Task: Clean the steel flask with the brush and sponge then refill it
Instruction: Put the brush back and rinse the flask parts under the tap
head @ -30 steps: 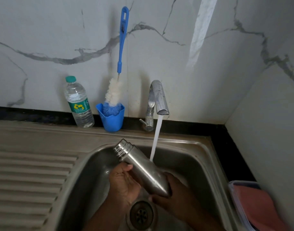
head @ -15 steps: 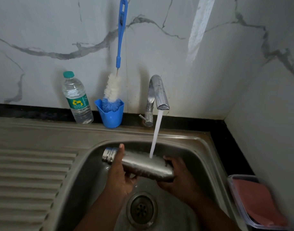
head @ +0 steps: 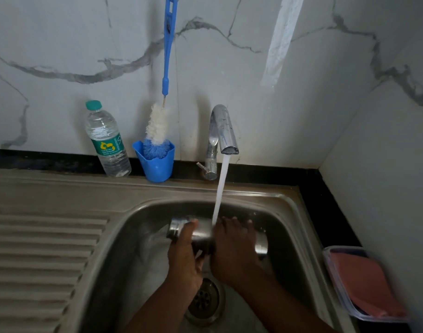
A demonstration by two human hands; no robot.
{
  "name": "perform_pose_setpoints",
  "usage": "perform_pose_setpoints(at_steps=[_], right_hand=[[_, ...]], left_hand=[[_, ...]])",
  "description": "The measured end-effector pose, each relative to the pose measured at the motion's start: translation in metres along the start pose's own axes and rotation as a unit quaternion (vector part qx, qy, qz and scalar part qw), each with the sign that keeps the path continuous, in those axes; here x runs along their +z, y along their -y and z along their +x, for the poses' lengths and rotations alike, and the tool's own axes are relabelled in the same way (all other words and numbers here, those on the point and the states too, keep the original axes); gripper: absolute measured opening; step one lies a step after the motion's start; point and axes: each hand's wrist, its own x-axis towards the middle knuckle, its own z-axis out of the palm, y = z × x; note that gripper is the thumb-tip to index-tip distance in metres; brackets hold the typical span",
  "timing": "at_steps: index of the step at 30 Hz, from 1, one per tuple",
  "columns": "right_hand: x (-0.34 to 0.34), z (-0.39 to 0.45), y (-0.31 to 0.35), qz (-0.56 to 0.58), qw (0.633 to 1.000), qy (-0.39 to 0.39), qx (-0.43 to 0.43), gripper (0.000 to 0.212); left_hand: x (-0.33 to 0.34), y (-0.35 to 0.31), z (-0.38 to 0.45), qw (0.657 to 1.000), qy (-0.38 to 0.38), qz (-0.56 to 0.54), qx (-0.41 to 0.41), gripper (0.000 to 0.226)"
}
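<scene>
Under the tap (head: 222,131), flask (head: 200,233) now level, right hand (head: 234,251) mid-body.

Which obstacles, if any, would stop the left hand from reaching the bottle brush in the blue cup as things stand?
Probably none, though not immediately. The left hand is gripping the steel flask under the running water. The bottle brush stands upright in the blue cup behind the sink, with nothing in between.
</scene>
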Motion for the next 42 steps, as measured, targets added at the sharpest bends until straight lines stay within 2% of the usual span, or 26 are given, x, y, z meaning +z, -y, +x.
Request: perform_pose_setpoints(at_steps=[3, 4, 5, 7, 9, 11, 12, 13, 16, 17, 18, 23, 27, 30, 33, 35, 36, 37, 39, 40, 41, 42], right_hand=[[0.010, -0.001, 0.010, 0.103, 0.994, 0.011, -0.025, 0.079], [0.014, -0.004, 0.006, 0.112, 0.992, -0.012, -0.049, 0.072], [0.018, -0.007, -0.001, 0.090, 0.991, -0.066, -0.078, 0.063], [0.029, -0.016, -0.021, 0.071, 0.984, -0.140, -0.085, 0.046], [0.041, -0.021, -0.045, 0.112, 0.977, -0.179, -0.036, 0.040], [0.040, -0.024, -0.056, 0.229, 0.956, -0.168, 0.079, 0.047], [0.037, -0.024, -0.058, 0.319, 0.926, -0.146, 0.142, 0.057], [0.031, -0.021, -0.056, 0.423, 0.877, -0.124, 0.193, 0.066], [0.018, -0.010, -0.049, 0.690, 0.681, -0.013, 0.244, 0.072], [0.016, -0.007, -0.048, 0.732, 0.637, 0.010, 0.243, 0.070], [0.015, -0.003, -0.047, 0.748, 0.618, 0.019, 0.240, 0.070], [0.007, 0.010, -0.032, 0.725, 0.647, 0.034, 0.232, 0.067], [-0.004, 0.016, -0.012, 0.720, 0.659, 0.032, 0.215, 0.051], [-0.006, 0.012, 0.006, 0.685, 0.707, -0.022, 0.175, 0.050], [-0.004, 0.004, 0.019, 0.600, 0.785, -0.070, 0.137, 0.061], [-0.005, 0.002, 0.023, 0.558, 0.816, -0.085, 0.126, 0.076], [-0.008, 0.001, 0.023, 0.540, 0.827, -0.093, 0.124, 0.081], [-0.011, 0.001, 0.023, 0.522, 0.839, -0.096, 0.121, 0.082], [-0.019, 0.000, 0.021, 0.498, 0.854, -0.093, 0.117, 0.078], [-0.022, -0.001, 0.019, 0.494, 0.857, -0.095, 0.112, 0.073], [-0.024, -0.003, 0.017, 0.489, 0.861, -0.093, 0.108, 0.069], [-0.027, -0.005, 0.016, 0.484, 0.865, -0.087, 0.103, 0.067]], left_hand=[[-0.004, 0.006, 0.002, 0.999, 0.019, 0.034, -0.006, 0.053], [-0.008, 0.005, 0.005, 1.000, 0.003, 0.031, -0.005, 0.052], [-0.011, 0.003, 0.007, 1.000, -0.020, 0.019, -0.005, 0.050], [-0.017, -0.001, 0.014, 0.999, -0.049, -0.014, -0.013, 0.042], [-0.023, -0.006, 0.015, 0.997, -0.047, -0.046, -0.029, 0.030], [-0.027, -0.009, 0.014, 0.995, -0.041, -0.077, -0.042, 0.028], [-0.028, -0.010, 0.013, 0.994, -0.036, -0.092, -0.049, 0.031], [-0.028, -0.009, 0.013, 0.993, -0.032, -0.103, -0.056, 0.033], [-0.028, -0.004, 0.013, 0.990, -0.027, -0.122, -0.067, 0.034], [-0.030, -0.002, 0.014, 0.989, -0.024, -0.129, -0.070, 0.035], [-0.032, 0.000, 0.016, 0.988, -0.019, -0.138, -0.072, 0.036], [-0.050, 0.010, 0.023, 0.979, -0.024, -0.185, -0.087, 0.034], [-0.052, 0.012, 0.028, 0.974, -0.051, -0.205, -0.086, 0.038], [-0.047, 0.010, 0.032, 0.975, -0.077, -0.186, -0.092, 0.044], [-0.048, 0.016, 0.036, 0.988, -0.111, -0.072, -0.081, 0.052], [-0.065, 0.034, 0.067, 0.992, -0.105, 0.066, -0.036, 0.079], [-0.070, 0.034, 0.073, 0.990, -0.064, 0.128, 0.006, 0.089], [-0.074, 0.029, 0.072, 0.974, -0.024, 0.210, 0.077, 0.092], [-0.060, 0.008, 0.039, 0.906, 0.054, 0.346, 0.239, 0.083], [-0.049, -0.004, 0.021, 0.853, 0.111, 0.414, 0.299, 0.080], [-0.038, -0.007, 0.017, 0.815, 0.160, 0.449, 0.328, 0.088], [-0.037, -0.007, 0.022, 0.757, 0.190, 0.496, 0.379, 0.095]])
